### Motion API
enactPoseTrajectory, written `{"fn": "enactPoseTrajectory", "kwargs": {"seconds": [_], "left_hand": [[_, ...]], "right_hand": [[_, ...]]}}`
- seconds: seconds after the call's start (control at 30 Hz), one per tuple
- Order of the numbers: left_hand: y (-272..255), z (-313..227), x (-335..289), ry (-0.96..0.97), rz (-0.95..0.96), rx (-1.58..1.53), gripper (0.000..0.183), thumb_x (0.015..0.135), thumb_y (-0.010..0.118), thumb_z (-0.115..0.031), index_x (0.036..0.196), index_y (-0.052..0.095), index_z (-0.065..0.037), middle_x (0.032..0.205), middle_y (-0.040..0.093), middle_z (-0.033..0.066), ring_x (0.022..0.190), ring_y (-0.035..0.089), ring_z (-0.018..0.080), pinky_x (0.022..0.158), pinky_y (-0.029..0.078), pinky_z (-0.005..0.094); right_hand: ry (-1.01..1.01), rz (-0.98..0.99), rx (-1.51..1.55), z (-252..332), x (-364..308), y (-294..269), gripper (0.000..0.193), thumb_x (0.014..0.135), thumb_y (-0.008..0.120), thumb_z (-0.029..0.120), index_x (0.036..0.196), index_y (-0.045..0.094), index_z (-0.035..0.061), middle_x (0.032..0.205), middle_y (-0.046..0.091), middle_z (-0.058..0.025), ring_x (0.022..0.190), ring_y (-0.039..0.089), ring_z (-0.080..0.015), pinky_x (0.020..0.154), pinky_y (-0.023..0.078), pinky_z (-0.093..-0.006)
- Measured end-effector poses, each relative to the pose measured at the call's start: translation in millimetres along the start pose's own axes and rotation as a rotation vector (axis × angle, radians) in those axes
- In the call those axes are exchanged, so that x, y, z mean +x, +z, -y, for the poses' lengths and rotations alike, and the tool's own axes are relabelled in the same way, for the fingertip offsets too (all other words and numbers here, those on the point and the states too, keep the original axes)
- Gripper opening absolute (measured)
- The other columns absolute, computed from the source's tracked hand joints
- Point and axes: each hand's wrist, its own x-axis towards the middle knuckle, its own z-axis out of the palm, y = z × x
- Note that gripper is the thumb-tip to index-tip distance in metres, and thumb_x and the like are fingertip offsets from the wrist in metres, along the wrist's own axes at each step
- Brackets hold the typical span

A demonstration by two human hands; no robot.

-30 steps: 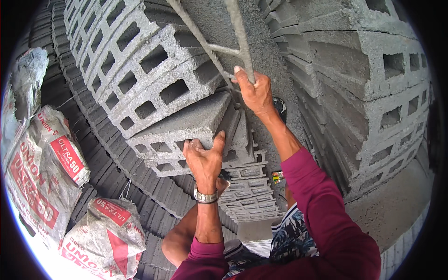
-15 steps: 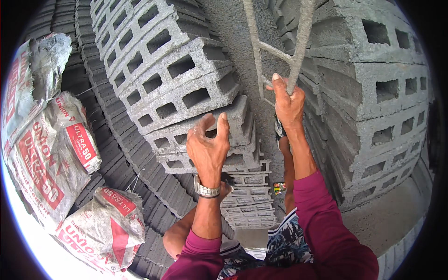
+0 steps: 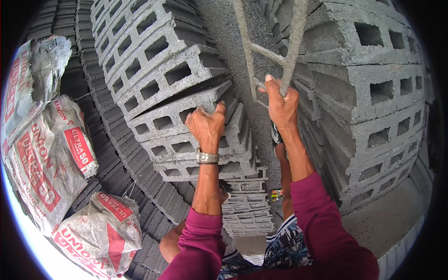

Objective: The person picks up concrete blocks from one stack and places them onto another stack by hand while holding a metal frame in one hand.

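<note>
My left hand (image 3: 206,125), with a metal wristwatch (image 3: 208,157), is closed on the near face of a grey hollow concrete block (image 3: 153,117). Its fingers curl at the block's openings, with the tips partly hidden. That block tilts toward me, and a dark wedge-shaped gap separates it from the stacked blocks (image 3: 150,105) behind. My right hand (image 3: 283,106) is wrapped around one rail of a cement-crusted metal frame (image 3: 295,39), which has two rails joined by crossbars. The frame's lower end is partly hidden by my hand.
Another tall stack of hollow blocks (image 3: 361,100) rises on the right. More blocks (image 3: 247,198) stand in a row below, beside my legs. Crumpled cement bags (image 3: 100,233) lie at left on dark rows of blocks. A small colourful packet (image 3: 276,194) lies by my right leg.
My left hand has gone from open above the blocks to gripping one, and that block has tipped toward me, opening a gap. My right hand still holds the frame, shifted slightly left.
</note>
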Motion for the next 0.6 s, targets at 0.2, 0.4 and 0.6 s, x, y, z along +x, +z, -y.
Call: {"fn": "enactPoseTrajectory", "kwargs": {"seconds": [0.2, 0.4, 0.6], "left_hand": [[1, -4, 0, 0.059, 0.007, 0.051, 0.058, 0.072, 0.077, -0.048, 0.066, 0.063, 0.008, 0.069, 0.064, 0.0290, 0.075, 0.060, 0.0449, 0.084, 0.045, 0.0490], [-21, 21, 2, 0.050, -0.029, -0.095, 0.056, 0.073, 0.082, -0.041, 0.060, 0.050, 0.003, 0.059, 0.054, 0.0085, 0.056, 0.046, 0.0187, 0.055, 0.041, 0.0384], [-46, 7, -6, -0.041, 0.085, -0.253, 0.057, 0.075, 0.083, -0.037, 0.058, 0.044, 0.002, 0.058, 0.048, 0.0053, 0.058, 0.040, 0.0150, 0.051, 0.037, 0.0373]], "right_hand": [[-0.042, 0.047, 0.134, 36, 10, 7, 0.045, 0.099, 0.060, 0.034, 0.088, 0.071, -0.0084, 0.072, 0.070, -0.0122, 0.078, 0.073, -0.0210, 0.068, 0.055, -0.0336], [-0.120, 0.044, 0.175, 46, 42, 13, 0.044, 0.098, 0.061, 0.034, 0.073, 0.065, -0.0021, 0.064, 0.064, -0.0073, 0.071, 0.068, -0.0179, 0.066, 0.055, -0.0339], [-0.157, -0.027, 0.271, 17, 52, 55, 0.047, 0.097, 0.061, 0.035, 0.072, 0.065, -0.0037, 0.060, 0.065, -0.0115, 0.061, 0.068, -0.0224, 0.059, 0.050, -0.0369]]}}
